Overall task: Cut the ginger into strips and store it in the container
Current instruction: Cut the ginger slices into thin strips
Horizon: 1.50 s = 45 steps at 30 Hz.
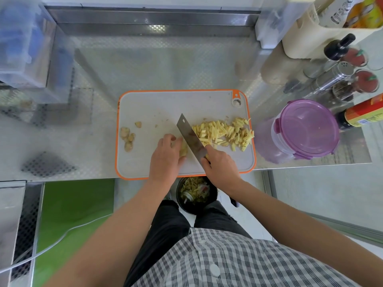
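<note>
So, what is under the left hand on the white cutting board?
A pale yellow piece of ginger shows under the fingertips of the left hand, beside the blade of the wide steel knife. The hand covers the rest of it, so its shape cannot be seen.

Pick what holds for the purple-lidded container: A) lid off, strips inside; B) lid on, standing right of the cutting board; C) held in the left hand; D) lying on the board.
B: the container stands right of the cutting board with its purple lid on; the ginger strips lie on the board.
</note>
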Each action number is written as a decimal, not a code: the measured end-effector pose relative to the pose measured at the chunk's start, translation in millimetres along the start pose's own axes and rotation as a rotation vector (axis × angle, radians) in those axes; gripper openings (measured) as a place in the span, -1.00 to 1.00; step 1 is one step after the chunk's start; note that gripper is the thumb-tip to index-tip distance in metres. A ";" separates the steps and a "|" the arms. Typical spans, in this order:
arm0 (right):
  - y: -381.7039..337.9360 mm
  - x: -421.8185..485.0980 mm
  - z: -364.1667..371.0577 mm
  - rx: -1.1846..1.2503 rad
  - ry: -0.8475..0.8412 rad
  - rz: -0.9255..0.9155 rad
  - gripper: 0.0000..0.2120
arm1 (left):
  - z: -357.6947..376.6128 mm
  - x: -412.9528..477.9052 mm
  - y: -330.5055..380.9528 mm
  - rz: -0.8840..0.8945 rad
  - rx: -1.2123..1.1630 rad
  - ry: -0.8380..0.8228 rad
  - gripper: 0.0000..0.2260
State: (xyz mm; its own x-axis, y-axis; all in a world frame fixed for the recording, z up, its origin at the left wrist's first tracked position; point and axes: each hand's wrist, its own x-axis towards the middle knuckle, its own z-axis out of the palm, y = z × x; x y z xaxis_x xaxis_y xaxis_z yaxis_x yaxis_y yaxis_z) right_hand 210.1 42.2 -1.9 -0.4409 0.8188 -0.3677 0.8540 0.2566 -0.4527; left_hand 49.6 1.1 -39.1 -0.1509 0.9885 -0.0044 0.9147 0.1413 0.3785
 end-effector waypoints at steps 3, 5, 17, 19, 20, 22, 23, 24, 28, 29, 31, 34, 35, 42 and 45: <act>-2.7 0.4 -2.4 -0.005 0.008 -0.021 -0.89 | 2.1 -4.4 -1.6 0.067 0.013 -0.003 -0.80; -5.2 1.0 -3.1 -0.044 -0.011 -0.026 -0.89 | 5.0 -3.8 -3.8 0.078 0.014 -0.010 -0.85; -10.2 4.0 5.0 -0.202 -0.097 -0.001 -0.95 | 12.4 1.6 -7.6 0.112 0.064 -0.012 -0.77; -10.2 5.9 9.0 -0.211 -0.092 0.002 -0.95 | 13.8 1.9 -8.7 0.117 0.047 -0.008 -0.78; -11.1 7.3 9.8 -0.210 -0.085 -0.002 -0.98 | 14.3 1.8 -8.9 0.118 0.041 -0.009 -0.78; -13.6 11.1 9.8 -0.184 -0.072 -0.003 -0.94 | 14.8 1.5 -9.8 0.115 0.030 -0.006 -0.80; -14.3 12.6 9.1 -0.164 -0.068 0.001 -0.90 | 15.0 1.3 -10.1 0.114 0.027 -0.007 -0.80; -14.8 13.6 7.9 -0.141 -0.061 0.003 -0.89 | 15.6 1.4 -10.4 0.115 0.027 -0.009 -0.79; -15.2 12.8 -0.4 -0.118 -0.057 -0.018 -0.86 | 16.3 2.7 -11.7 0.120 0.064 -0.016 -0.74; -15.3 11.9 -2.3 -0.126 -0.068 -0.029 -0.84 | 16.2 3.0 -11.9 0.123 0.069 -0.015 -0.74; -15.6 11.4 -3.2 -0.153 -0.088 -0.038 -0.76 | 16.1 3.0 -11.9 0.128 0.056 -0.013 -0.76; -17.4 14.5 2.5 -0.195 -0.099 -0.023 -0.70 | 14.7 3.4 -11.2 0.130 0.033 -0.002 -0.79; -18.0 15.6 5.0 -0.199 -0.095 -0.019 -0.70 | 14.3 3.7 -11.1 0.132 0.030 0.000 -0.79; -13.9 13.1 3.4 -0.098 -0.032 -0.043 -0.76 | 15.6 3.1 -12.7 0.115 0.001 -0.001 -0.78; -14.6 11.3 1.2 -0.142 -0.071 -0.058 -0.74 | 16.3 2.9 -13.4 0.113 -0.004 0.006 -0.83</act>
State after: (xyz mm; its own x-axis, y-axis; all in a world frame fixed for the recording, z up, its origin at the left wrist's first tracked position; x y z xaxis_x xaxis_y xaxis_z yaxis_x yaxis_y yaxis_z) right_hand 192.4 47.0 -0.5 -0.5044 0.7634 -0.4035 0.8549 0.3759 -0.3575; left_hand 43.0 3.0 -59.3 -0.0493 0.9978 0.0441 0.9246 0.0289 0.3799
